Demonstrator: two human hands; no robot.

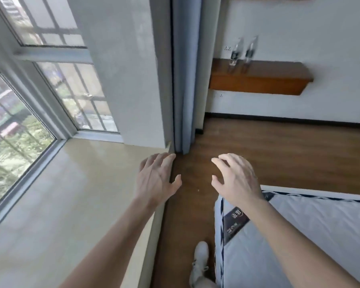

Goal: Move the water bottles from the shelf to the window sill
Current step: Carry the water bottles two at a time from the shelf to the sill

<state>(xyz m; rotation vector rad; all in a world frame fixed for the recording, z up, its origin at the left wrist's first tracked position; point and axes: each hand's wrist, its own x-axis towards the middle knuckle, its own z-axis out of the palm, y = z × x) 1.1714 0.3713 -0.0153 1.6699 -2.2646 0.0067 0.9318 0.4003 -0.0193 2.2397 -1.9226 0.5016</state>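
Observation:
Two clear plastic water bottles stand side by side on a wooden wall shelf (278,80) at the upper right: one bottle (235,51) on the left, the other bottle (250,51) just right of it, both blurred. The cream window sill (60,194) fills the lower left, below the windows. My left hand (156,179) hovers over the sill's right edge, fingers spread, holding nothing. My right hand (235,179) is raised over the wooden floor, fingers apart and empty. Both hands are far from the bottles.
A grey-blue curtain (185,80) hangs beside a white pillar (123,69) between sill and shelf. A mattress (299,235) lies at the lower right. Brown wooden floor (278,152) stretches toward the shelf wall. My white shoe (200,258) is on the floor.

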